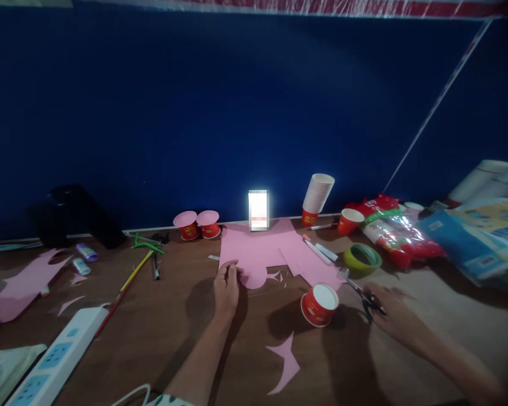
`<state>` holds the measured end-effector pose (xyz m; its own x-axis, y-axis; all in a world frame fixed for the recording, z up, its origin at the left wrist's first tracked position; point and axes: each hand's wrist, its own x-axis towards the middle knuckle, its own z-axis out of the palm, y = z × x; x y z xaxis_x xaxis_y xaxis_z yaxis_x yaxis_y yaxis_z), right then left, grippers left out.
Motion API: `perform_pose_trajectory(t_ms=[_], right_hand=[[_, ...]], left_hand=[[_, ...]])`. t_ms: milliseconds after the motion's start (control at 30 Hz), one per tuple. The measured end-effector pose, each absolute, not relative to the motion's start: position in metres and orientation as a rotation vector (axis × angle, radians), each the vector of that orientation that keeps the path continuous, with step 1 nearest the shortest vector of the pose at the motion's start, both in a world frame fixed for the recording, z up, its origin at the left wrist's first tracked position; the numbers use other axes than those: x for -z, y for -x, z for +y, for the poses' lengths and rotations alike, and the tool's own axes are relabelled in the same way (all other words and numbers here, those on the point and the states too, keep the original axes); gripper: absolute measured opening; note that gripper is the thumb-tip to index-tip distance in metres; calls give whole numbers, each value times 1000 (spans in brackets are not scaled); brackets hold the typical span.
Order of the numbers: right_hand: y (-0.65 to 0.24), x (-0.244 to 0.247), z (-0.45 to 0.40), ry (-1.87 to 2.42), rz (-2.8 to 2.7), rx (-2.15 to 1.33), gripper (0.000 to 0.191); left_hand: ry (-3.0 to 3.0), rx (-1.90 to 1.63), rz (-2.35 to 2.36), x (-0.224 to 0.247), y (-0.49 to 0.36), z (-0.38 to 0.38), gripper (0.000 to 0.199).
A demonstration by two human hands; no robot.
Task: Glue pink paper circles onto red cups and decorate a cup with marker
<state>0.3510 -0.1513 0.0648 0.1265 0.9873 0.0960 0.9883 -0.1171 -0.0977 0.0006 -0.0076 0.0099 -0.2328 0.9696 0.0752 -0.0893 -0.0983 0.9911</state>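
My left hand (226, 287) is closed in a pinch at the left edge of a round pink paper disc (254, 277). The disc overlaps the near edge of a larger pink paper sheet (254, 242). On the right, my right hand (383, 310) is at the black handles of a pair of scissors (369, 301), with fingers closed around them. The blades point left toward the sheet's right corner. Between my hands, a red paper cup (313, 310) rests upside down, its white base upward. A curved pink scrap (285, 361) lies nearer to me.
Two red cups topped with pink discs (197, 223) stand by the blue wall. Rightward are a tall cup stack (317, 194), green tape roll (363, 259) and red plastic package (398, 231). A power strip (59, 355) and glue sticks (84, 256) lie left.
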Motion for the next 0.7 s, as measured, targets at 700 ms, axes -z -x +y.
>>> perform_pose_trajectory(t_ms=[700], right_hand=[[-348,-73,-139,2504,-2148,-69,26]], left_hand=[[-1356,-1406,1359,-16,1,-10,29]])
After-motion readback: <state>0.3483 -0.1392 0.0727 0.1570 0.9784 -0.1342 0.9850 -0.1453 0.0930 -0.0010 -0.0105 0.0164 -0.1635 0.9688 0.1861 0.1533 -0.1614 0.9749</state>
